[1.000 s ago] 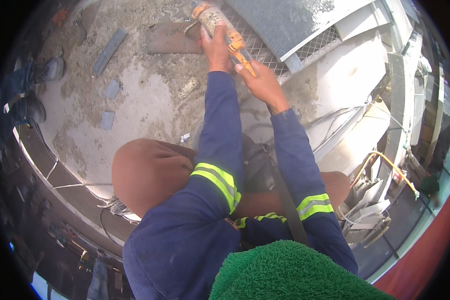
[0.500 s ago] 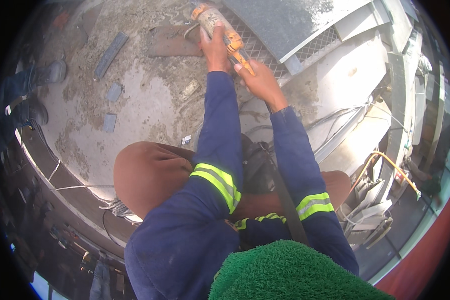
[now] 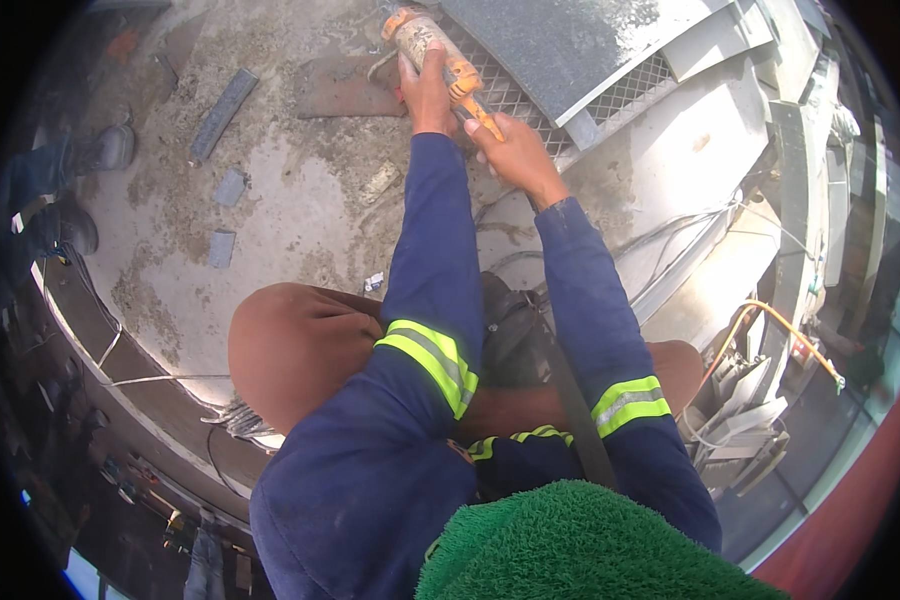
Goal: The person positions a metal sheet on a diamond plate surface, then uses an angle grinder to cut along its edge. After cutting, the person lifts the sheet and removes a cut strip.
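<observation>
A dusty orange power tool [image 3: 463,80], which looks like an angle grinder, lies slantwise across the top of the head view. My left hand [image 3: 427,98] is wrapped round its body, the thumb along the top. Its narrow rear end is gripped by my right hand [image 3: 518,158], lower and to the right. The tool's front end reaches the upper edge, and I cannot make out a disc. Just right of the tool, a large dark grey slab [image 3: 560,50] rests on metal mesh [image 3: 630,92].
Narrow grey offcuts [image 3: 222,115] lie on the stained concrete floor [image 3: 280,200]. At right are stacked slabs [image 3: 795,160], loose cables [image 3: 670,240], a yellow hose [image 3: 770,312] and a heap of scrap pieces [image 3: 735,420]. Another person's boot [image 3: 113,147] stands at the left.
The pale dust haze around the tool has thinned. Both my hands and the tool have shifted very slightly, still in the same grip.
</observation>
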Available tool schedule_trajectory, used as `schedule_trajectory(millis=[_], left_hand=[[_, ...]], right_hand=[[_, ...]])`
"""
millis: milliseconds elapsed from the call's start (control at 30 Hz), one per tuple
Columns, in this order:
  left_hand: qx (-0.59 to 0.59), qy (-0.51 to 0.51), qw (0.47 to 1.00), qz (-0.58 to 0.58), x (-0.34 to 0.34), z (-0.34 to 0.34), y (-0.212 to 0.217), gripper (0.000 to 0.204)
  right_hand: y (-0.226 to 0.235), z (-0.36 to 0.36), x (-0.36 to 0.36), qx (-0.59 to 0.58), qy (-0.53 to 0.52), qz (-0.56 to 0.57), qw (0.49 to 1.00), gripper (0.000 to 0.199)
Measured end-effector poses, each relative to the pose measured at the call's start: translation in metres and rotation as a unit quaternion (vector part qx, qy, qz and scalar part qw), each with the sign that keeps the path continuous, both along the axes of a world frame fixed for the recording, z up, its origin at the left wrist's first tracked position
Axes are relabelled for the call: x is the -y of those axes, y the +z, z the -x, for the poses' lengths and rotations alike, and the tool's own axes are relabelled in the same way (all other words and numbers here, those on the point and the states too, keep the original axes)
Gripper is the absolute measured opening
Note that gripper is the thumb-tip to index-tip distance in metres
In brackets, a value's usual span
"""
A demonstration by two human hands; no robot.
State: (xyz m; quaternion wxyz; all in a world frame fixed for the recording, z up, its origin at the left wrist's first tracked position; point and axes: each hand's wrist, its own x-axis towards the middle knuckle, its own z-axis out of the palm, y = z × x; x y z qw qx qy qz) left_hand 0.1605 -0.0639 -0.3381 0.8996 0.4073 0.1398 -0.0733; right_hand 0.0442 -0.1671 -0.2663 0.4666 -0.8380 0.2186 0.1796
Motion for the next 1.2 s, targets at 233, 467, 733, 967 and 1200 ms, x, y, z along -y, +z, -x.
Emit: schedule_trajectory(millis=[233, 467, 733, 967, 1200], left_hand=[[0.009, -0.005, 1.000, -0.004, -0.002, 0.021, 0.006, 0.073], [-0.008, 0.002, 1.000, 0.015, 0.000, 0.014, 0.003, 0.070], [-0.006, -0.007, 1.000, 0.000, -0.002, 0.024, 0.009, 0.067], [0.009, 0.002, 1.000, 0.010, 0.002, 0.022, 0.004, 0.066], [0.008, -0.002, 1.000, 0.001, 0.001, 0.025, 0.010, 0.067]], right_hand=[[0.004, 0.023, -0.001, 0.010, 0.004, 0.015, 1.000, 0.060], [-0.003, 0.014, 0.000, 0.008, 0.003, 0.037, 0.999, 0.061], [0.005, 0.027, -0.001, -0.006, -0.017, -0.005, 1.000, 0.057], [-0.005, 0.020, 0.005, 0.002, -0.006, 0.005, 1.000, 0.058], [-0.011, 0.026, 0.006, 0.036, 0.006, 0.008, 0.999, 0.051]])
